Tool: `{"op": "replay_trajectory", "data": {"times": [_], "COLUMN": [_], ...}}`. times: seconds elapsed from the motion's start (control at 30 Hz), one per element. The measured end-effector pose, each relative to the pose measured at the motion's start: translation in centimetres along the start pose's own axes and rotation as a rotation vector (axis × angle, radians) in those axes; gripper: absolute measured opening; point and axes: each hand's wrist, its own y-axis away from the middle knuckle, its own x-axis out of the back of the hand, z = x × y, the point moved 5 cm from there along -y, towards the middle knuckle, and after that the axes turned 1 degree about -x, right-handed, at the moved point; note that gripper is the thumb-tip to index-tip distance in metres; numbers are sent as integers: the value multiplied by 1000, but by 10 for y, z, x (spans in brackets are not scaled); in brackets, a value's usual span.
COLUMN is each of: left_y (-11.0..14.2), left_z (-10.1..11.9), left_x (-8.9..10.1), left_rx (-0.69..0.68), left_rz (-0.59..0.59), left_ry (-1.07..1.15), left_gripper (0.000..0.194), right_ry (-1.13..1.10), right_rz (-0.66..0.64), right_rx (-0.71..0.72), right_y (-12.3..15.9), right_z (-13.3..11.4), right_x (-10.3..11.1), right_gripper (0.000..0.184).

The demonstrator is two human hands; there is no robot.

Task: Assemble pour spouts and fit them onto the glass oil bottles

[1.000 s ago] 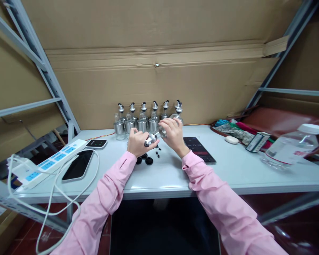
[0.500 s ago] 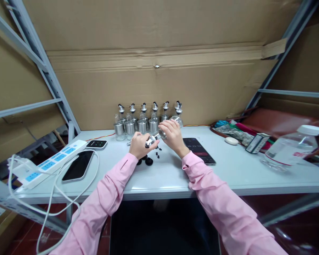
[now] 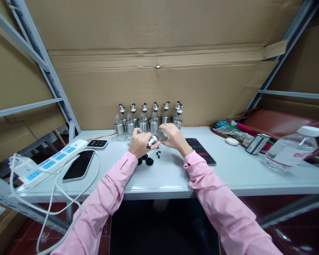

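Note:
My left hand (image 3: 140, 143) is closed on a silver pourer spout (image 3: 152, 141) with a black tip. In my right hand (image 3: 173, 137) is a clear glass bottle (image 3: 161, 134), tilted on its side with its neck toward the left. The spout sits at the bottle's mouth; how deep it goes in is hidden by my fingers. Below my hands lie round black caps (image 3: 149, 161) and several small black pieces (image 3: 158, 154). Behind them stand rows of glass bottles with steel sleeves (image 3: 143, 125), the back ones topped with pourer spouts (image 3: 155, 106).
A phone showing a timer (image 3: 200, 150) lies right of my hands. At left are a power strip (image 3: 51, 163), white cables, another phone (image 3: 79, 165) and a small black device (image 3: 97, 143). A large plastic bottle (image 3: 292, 150), a small box (image 3: 258, 143) and a white oval object (image 3: 231, 141) stand right.
My right hand has brought the bottle down and left, so its mouth now meets the spout in my left hand. More of the bottles at the back right shows.

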Motion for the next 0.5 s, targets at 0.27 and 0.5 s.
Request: {"op": "replay_trajectory", "data": {"times": [0.27, 0.5], "left_y": [2, 1], "left_z": [-6, -6], "left_x": [0, 4], "left_rx": [-4, -21], "left_rz": [-7, 59], "left_ry": [-50, -111], "left_gripper": [34, 34], "right_ry": [33, 112], "right_rz": [-90, -147], "right_rx": [-71, -136], "right_y": [3, 4], "right_z": [-3, -3], "right_x": [-7, -8], "right_gripper": [41, 43]}}
